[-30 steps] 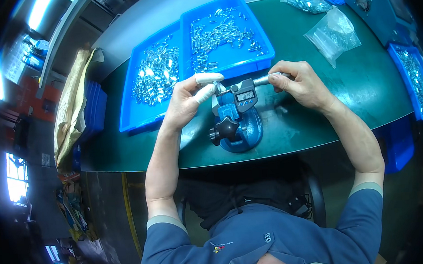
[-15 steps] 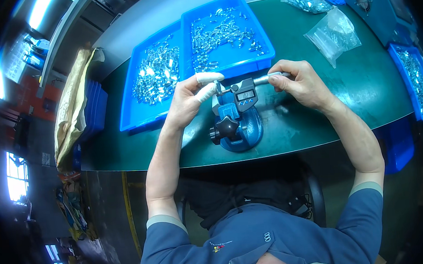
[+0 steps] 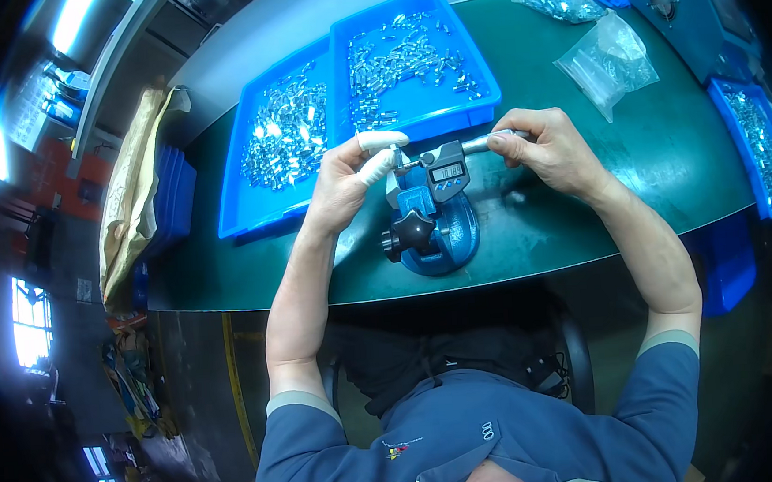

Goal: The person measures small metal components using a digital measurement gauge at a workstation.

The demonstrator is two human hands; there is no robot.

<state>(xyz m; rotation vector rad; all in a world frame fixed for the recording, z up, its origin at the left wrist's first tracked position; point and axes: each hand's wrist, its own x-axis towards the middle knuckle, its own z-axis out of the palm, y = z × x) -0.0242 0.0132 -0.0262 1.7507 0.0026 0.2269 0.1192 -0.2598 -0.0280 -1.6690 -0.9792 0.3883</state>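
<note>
At the near edge of the green table (image 3: pixel 580 229) stands a blue stand (image 3: pixel 434 234) with a black knob, clamping a digital micrometer (image 3: pixel 445 168) whose small grey display faces up. The left hand (image 3: pixel 347 177), arm bent in from below, is pinched at the micrometer's anvil end, thumb and white-cotted forefinger closed there; whether a small part sits between them cannot be told. The right hand (image 3: pixel 553 147) reaches in from the right and its fingers close round the silver thimble (image 3: pixel 495 139). Behind the hands lie two blue trays (image 3: pixel 482 76) side by side, each holding many small shiny metal parts (image 3: pixel 402 63). Farther right lies a clear plastic bag (image 3: pixel 609 59), another bag of parts (image 3: pixel 557 1) at the far edge, and a third blue tray (image 3: pixel 756 143) of parts at the right rim. At the table's left end lies a tan bag (image 3: pixel 136 194) over stacked blue trays (image 3: pixel 171 201).
</note>
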